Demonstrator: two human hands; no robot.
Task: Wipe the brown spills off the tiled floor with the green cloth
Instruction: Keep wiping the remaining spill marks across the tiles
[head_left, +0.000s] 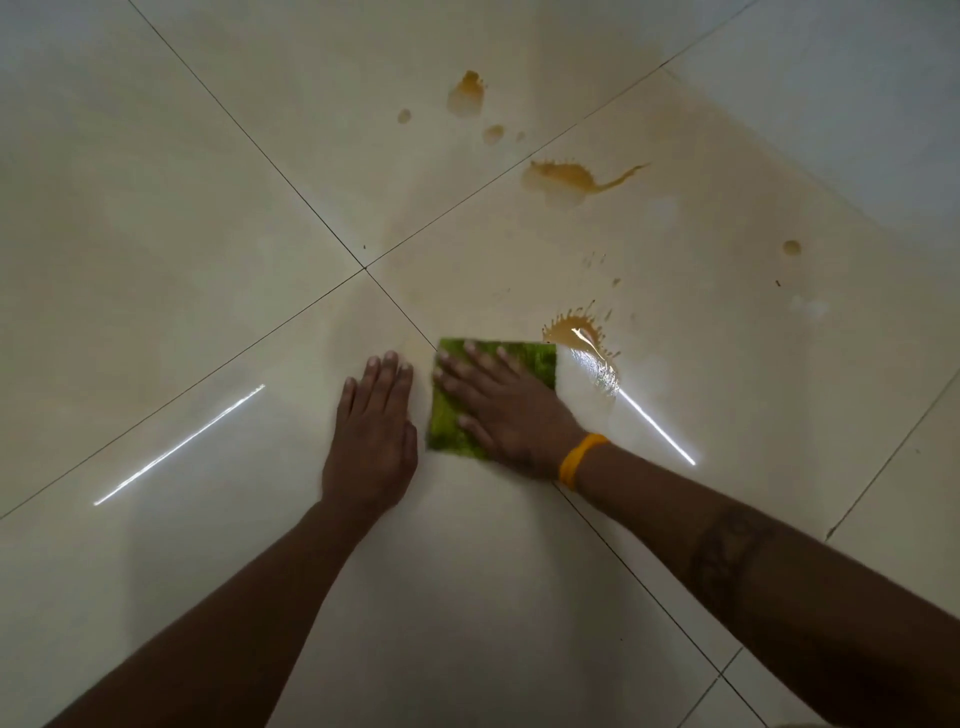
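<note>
Green cloth (493, 395) lies flat on the tiled floor (182, 234), just past where four tiles meet at the grout cross. Right hand (504, 410) presses on it, palm down, fingers (447, 358) straight and spread, nothing gripped; they reach to the cloth's far-left corner. Yellow band (579, 460) on the right wrist, dark marking further up the forearm. Left hand (374, 431) rests flat on bare tile just left of the cloth, fingers straight and close together, not touching the cloth as far as visible.

Brown spills: nearest puddle (576, 332) touches the cloth's far-right corner, splash rays at its far edge, and a wet glossy smear (597, 374) runs along the cloth's right edge. Larger splat with a thin tail (566, 176) sits well beyond. Blot (467, 93) with a few small drops (493, 132) further still. Lone drop (791, 248) far right. Faint tan film across the tile around the splat. Two bright light streaks reflect off the floor, one either side of the hands.
</note>
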